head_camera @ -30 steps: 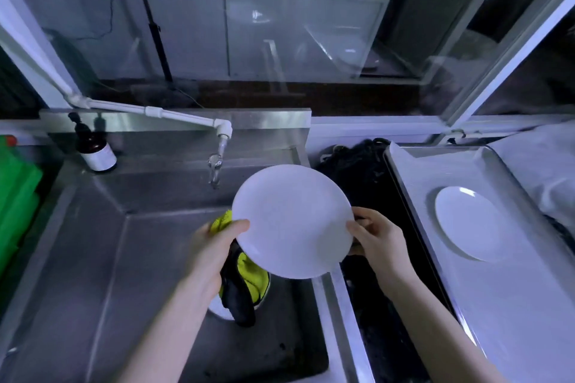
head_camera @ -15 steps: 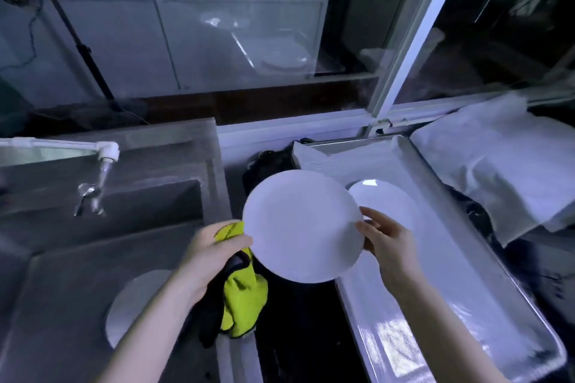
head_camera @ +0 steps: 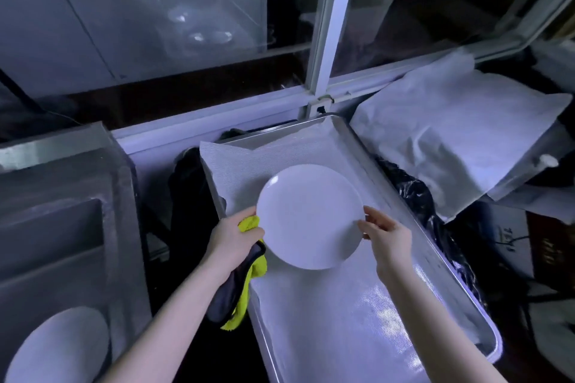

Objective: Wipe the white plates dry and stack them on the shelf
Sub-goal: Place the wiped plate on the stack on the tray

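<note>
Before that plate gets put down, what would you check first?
1. Grip on the white plate: ok, the left hand and right hand each hold its rim.
2. Yellow cloth out of the way: ok, gripped in the left hand and hanging beside the plate.
3. Plate above the lined tray: ok.
4. Plate wiped dry: cannot tell.
5. Landing spot under the plate: cannot tell, the plate hides it.

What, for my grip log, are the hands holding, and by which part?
The left hand grips a yellow cloth and the white plate at its left edge; the right hand pinches the plate's right edge.
</note>
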